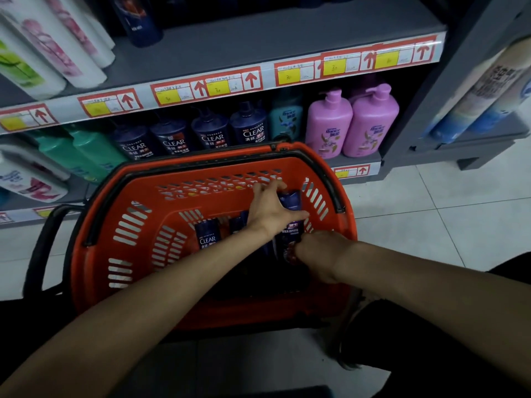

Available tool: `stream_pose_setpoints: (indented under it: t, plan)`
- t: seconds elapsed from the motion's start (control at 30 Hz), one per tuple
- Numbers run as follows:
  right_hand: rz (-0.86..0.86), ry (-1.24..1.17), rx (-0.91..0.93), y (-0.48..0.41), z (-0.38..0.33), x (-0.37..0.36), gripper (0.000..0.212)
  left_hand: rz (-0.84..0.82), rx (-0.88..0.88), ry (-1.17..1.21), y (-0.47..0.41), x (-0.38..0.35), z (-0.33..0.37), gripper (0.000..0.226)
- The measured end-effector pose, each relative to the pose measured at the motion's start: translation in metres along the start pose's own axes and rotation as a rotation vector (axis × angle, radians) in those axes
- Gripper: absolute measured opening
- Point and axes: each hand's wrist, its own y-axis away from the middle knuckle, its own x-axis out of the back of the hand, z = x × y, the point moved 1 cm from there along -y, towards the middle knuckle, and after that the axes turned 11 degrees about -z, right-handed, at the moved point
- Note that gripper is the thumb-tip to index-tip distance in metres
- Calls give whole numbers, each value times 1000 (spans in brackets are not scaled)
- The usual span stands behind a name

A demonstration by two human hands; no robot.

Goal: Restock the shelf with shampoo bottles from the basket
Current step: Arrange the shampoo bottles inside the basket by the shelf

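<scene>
An orange basket (138, 225) stands on the floor in front of the shelf (258, 33). Dark blue CLEAR shampoo bottles lie inside it; one (207, 236) shows its label at the left. My left hand (271, 209) reaches over the bottles and grips the upper part of the rightmost dark blue bottle (290, 200). My right hand (319, 252) holds the lower end of that same bottle, fingers curled round it. On the lower shelf stands a row of matching CLEAR bottles (212, 130).
Green bottles (86, 150) stand left of the CLEAR row, a teal bottle (286, 116) and two pink pump bottles (352, 122) to the right. White bottles (43, 50) fill the upper shelf's left. Another grey rack (474, 104) stands right. Tiled floor (431, 202) lies beyond.
</scene>
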Motion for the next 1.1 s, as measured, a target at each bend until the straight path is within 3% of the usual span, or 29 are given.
stream_pose_setpoints:
  t: [0.13,0.2,0.27,0.37,0.57,0.83,0.97,1.1]
  plan:
    - [-32,-11,-56,-1,-1,8,34,-94,23,-73,12,28,-3,64]
    - [-38,-28,-93,-1,-1,12,33,-75,27,-82,24,39,-3,65]
    - [-1,-116,-118,-2,-1,17,47,7,43,-75,37,52,-1,68]
    - [103,-296,-111,1,-2,31,79,168,43,-48,50,85,9,62]
    - [498,-561,-27,0,-16,73,80,360,-1,-18,67,164,23,56]
    - [791,-608,65,-11,-42,123,90,439,44,365,81,209,12,60]
    - [875,-662,45,-15,-45,135,88,361,77,586,82,216,26,49]
    - [855,-745,27,-15,-48,141,83,267,175,786,82,219,25,33]
